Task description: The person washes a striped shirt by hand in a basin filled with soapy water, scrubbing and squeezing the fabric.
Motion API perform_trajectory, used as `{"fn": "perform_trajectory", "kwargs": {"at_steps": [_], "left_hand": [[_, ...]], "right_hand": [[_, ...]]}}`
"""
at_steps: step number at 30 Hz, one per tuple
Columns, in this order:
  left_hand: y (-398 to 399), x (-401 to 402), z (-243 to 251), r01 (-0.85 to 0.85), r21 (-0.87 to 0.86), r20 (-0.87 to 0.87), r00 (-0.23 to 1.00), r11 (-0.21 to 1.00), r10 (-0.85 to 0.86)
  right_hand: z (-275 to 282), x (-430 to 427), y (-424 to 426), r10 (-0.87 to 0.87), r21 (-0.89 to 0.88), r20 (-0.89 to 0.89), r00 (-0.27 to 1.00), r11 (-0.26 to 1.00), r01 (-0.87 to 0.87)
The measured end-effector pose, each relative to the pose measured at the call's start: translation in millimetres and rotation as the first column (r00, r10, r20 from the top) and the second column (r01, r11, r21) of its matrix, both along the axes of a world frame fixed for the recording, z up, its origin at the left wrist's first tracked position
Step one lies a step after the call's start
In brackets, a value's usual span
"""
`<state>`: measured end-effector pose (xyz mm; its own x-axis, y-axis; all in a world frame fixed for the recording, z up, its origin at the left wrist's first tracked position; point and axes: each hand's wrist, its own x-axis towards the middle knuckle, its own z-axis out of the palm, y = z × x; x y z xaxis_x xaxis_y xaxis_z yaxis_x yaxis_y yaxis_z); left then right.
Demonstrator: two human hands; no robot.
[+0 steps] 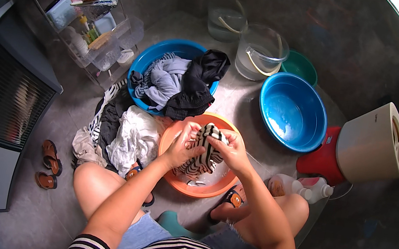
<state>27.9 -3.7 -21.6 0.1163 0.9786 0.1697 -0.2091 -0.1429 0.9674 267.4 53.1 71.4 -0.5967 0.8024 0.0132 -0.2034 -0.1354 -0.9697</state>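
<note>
A black-and-cream striped garment (205, 156) is bunched between my two hands, over an orange plastic basin (194, 192). My left hand (182, 148) grips its left side, thumb pointing inward. On the other side my right hand (233, 150) pinches the cloth near its top. The lower folds hang down into the basin, where whitish, sudsy water (216, 175) shows. Just beyond stands a blue basin (146, 42) heaped with a grey-blue garment (168, 75) and black clothing (197, 88). White cloth (136, 137) lies on the floor to the left of the orange basin.
Beige cloth (88, 147) and sandals (51, 157) lie left. A second blue basin (292, 112), a clear bucket (260, 57) and a green basin (300, 66) stand beyond. At right are a red-and-beige appliance (370, 145) and plastic bottles (315, 189). A rack (81, 25) holds toiletries beside a cabinet (3, 91).
</note>
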Motion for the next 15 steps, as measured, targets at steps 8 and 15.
{"fn": "perform_trajectory", "kwargs": {"at_steps": [8,15], "left_hand": [[1.9,20.9,22.7,0.049,-0.263,0.266,0.964,0.963,0.024],[-0.5,31.7,17.1,0.085,-0.490,0.522,0.826,0.868,0.214]], "right_hand": [[-10.6,51.5,31.4,-0.455,-0.182,-0.015,0.890,0.877,0.445],[8.5,-38.6,-65.6,-0.452,0.808,0.289,0.844,0.588,0.038]]}}
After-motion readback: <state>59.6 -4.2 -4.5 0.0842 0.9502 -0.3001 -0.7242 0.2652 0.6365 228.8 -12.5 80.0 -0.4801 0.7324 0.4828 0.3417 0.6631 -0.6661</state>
